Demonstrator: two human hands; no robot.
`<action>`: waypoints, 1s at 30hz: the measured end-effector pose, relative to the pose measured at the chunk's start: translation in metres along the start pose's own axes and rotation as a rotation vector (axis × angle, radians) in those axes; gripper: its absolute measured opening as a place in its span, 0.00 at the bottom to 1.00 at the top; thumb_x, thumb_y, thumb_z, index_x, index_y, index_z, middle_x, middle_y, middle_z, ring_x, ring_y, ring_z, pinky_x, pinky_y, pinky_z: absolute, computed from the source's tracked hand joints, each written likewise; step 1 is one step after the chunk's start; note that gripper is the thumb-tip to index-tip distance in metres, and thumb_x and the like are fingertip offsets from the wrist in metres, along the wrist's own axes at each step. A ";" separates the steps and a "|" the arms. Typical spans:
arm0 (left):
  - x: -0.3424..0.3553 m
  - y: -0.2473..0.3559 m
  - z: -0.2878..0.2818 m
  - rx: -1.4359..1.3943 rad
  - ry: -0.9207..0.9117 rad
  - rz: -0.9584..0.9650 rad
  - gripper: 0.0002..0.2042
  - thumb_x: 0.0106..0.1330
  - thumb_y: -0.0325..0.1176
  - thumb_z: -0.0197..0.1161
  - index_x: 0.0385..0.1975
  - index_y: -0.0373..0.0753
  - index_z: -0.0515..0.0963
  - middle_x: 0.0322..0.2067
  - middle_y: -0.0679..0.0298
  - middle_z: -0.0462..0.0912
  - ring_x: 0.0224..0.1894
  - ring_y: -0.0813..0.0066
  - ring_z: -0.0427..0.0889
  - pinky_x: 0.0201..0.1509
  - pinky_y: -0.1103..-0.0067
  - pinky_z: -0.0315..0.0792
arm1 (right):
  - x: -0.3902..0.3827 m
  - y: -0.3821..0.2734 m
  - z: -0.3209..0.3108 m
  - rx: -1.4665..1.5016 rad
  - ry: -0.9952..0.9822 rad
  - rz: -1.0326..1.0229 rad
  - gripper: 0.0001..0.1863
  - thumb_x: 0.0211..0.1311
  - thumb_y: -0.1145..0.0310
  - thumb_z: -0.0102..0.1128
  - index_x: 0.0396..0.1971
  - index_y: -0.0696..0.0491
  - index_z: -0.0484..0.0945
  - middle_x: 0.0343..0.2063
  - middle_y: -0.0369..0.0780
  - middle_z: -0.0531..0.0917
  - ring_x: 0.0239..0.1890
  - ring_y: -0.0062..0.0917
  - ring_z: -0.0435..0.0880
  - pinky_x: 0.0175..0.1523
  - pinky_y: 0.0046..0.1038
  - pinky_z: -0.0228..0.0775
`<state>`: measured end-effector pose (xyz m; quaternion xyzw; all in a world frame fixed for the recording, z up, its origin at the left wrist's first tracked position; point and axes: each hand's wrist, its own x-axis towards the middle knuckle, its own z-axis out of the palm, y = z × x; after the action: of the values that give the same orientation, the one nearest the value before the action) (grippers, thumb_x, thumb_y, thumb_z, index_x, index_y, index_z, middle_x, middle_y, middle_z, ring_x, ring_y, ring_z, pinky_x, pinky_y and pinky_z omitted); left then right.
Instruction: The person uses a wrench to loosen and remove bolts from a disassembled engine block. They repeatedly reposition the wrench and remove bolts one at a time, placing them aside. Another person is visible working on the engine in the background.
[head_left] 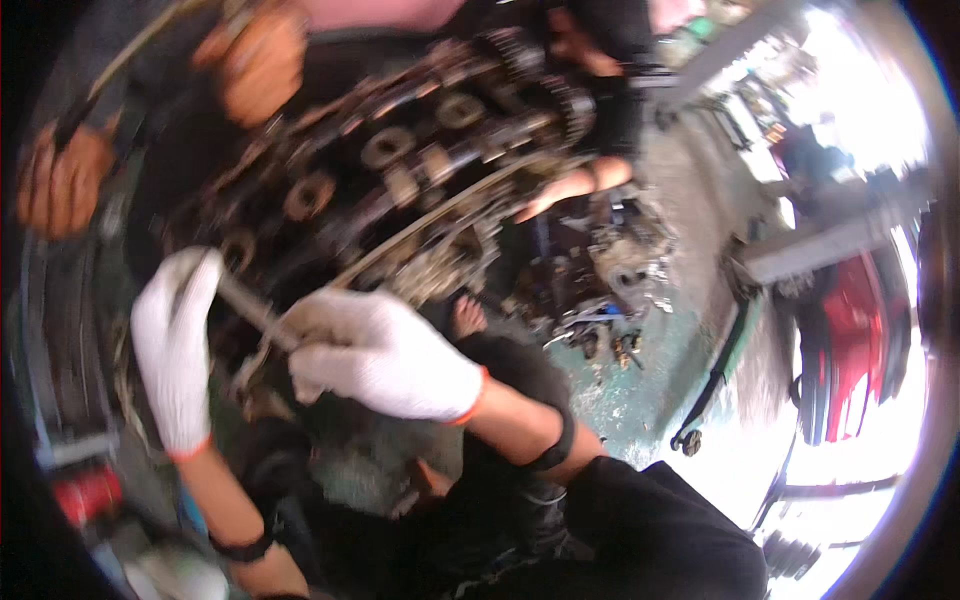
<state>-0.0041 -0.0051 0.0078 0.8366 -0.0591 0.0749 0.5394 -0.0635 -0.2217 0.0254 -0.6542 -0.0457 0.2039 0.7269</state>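
Both my hands wear white knit gloves with orange cuffs. A thin grey bar-like piece (252, 307), blurred by motion, spans between them. My right hand (385, 355) is closed around its lower end. The fingers of my left hand (180, 335) are pinched at its upper end. Just beyond is a dark, oily engine (390, 190) with its top uncovered, showing camshaft parts, round openings and toothed gears (570, 108) at the far right end. My left hand is beside its near left corner.
Other people's hands are around the engine: one at far left (65, 180) with a rod-like tool, one behind it (260, 65), one at its right side (575, 187). Loose engine parts (625, 260) lie right of it. A lift arm (725, 370) and red vehicle (855, 350) stand farther right.
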 end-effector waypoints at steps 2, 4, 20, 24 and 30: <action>0.002 0.008 0.004 -0.006 0.009 -0.083 0.15 0.76 0.36 0.60 0.44 0.25 0.79 0.37 0.62 0.83 0.42 0.78 0.76 0.53 0.78 0.71 | 0.001 -0.002 -0.008 0.072 0.051 -0.064 0.13 0.63 0.73 0.58 0.44 0.66 0.80 0.24 0.40 0.85 0.28 0.20 0.84 0.37 0.26 0.77; 0.005 0.012 0.005 0.023 -0.045 -0.115 0.15 0.76 0.35 0.58 0.43 0.24 0.78 0.37 0.60 0.83 0.41 0.76 0.77 0.53 0.78 0.71 | 0.003 -0.002 -0.015 0.073 0.092 -0.047 0.13 0.63 0.74 0.58 0.44 0.66 0.79 0.24 0.41 0.85 0.28 0.22 0.85 0.36 0.27 0.76; 0.008 -0.002 0.008 0.037 -0.066 -0.133 0.16 0.76 0.34 0.60 0.49 0.22 0.80 0.41 0.59 0.85 0.43 0.75 0.79 0.53 0.78 0.72 | 0.008 0.011 -0.025 0.163 -0.016 -0.022 0.15 0.66 0.71 0.55 0.47 0.66 0.80 0.23 0.40 0.86 0.24 0.19 0.83 0.31 0.23 0.75; 0.006 0.002 0.009 0.035 -0.058 -0.142 0.16 0.76 0.34 0.60 0.48 0.22 0.80 0.40 0.59 0.85 0.42 0.76 0.78 0.52 0.78 0.72 | 0.011 0.021 -0.003 0.212 -0.144 0.081 0.15 0.65 0.70 0.56 0.43 0.66 0.80 0.22 0.40 0.86 0.23 0.19 0.84 0.29 0.22 0.75; 0.004 0.003 0.010 -0.007 -0.055 -0.153 0.17 0.75 0.35 0.60 0.49 0.23 0.79 0.40 0.60 0.84 0.43 0.76 0.78 0.52 0.79 0.72 | 0.019 0.047 0.042 0.437 -0.199 0.097 0.05 0.55 0.75 0.62 0.30 0.61 0.79 0.21 0.40 0.85 0.21 0.22 0.83 0.26 0.24 0.74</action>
<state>-0.0007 -0.0154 0.0076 0.8386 -0.0101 0.0105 0.5445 -0.0715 -0.1726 -0.0177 -0.4596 -0.0403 0.3072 0.8323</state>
